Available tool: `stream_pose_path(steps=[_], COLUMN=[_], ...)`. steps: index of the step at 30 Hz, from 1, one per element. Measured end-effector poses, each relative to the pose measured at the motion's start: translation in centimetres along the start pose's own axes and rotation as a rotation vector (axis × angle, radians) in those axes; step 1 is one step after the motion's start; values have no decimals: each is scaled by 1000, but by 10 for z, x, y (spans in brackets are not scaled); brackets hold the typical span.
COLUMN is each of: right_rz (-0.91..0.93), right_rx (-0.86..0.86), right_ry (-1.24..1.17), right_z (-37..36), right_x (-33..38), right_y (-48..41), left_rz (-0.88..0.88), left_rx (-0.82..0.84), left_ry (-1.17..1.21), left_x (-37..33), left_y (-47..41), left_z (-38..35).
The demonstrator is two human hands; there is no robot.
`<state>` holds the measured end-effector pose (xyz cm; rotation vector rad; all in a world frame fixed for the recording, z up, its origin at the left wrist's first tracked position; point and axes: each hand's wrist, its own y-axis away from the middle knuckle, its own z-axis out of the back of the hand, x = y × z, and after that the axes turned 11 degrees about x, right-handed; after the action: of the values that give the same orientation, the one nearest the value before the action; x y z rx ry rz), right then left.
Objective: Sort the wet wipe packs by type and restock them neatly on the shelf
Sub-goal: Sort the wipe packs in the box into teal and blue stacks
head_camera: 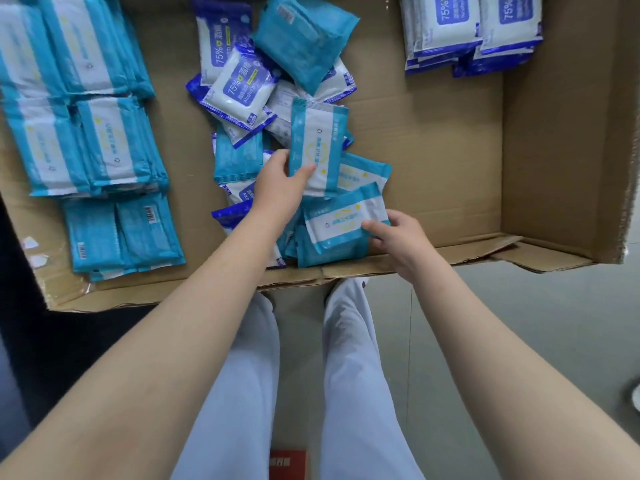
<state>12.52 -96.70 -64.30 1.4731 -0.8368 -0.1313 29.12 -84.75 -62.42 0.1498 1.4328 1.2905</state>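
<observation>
**Two teal packs in hand over the loose heap**

The left grip (280, 183), a bare hand, grasps a teal-and-white pack (317, 143) by its near end, thumb on the printed face and fingers curled behind. The pack is a flat, soft rectangle of glossy film with crimped ends. Its long axis runs away from the person, leaning slightly right, and its label side faces up.

The right grip (394, 237) pinches the near right corner of a second teal pack (346, 216). This one lies on the near edge of the heap, label up, with its long axis slanting from near left to far right.

Both packs are over the mixed heap (242, 157) in the middle of an opened cardboard carton (433, 150) of matt brown corrugated board. In the heap, teal packs and blue-and-white alcohol packs (239, 88) lie at all angles. One teal pack (304, 39) lies back side up at the far end.

To the left, teal packs stand in tight overlapping rows (86, 140). At the far right are two blue-and-white stacks (471, 29). Pale trousers (349, 375) and a grey floor (519, 323) show below.
</observation>
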Motion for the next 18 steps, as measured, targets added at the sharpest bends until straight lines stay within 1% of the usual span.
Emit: stream_pose_path(steps=[4,7,9,12,15,18], right_rz=[181,230,225,172,131,123], right_rx=[21,85,131,138,148,191], right_ry=[-103,-145,-113,-27,39,153], right_z=[-17,-45,-71,-122,-180,-237], right_x=[18,33,40,45,43,31], right_y=[11,17,17,7,-7,-20], left_rz=[-51,-26,47,135,196,252], left_rx=[-60,-124,-174,-252,-324,-329], left_ry=[133,312,412,491,480,423], left_x=[18,44,64,102,137,163], left_y=[34,61,79,104,118,121], left_z=[57,105,137,181,214,237])
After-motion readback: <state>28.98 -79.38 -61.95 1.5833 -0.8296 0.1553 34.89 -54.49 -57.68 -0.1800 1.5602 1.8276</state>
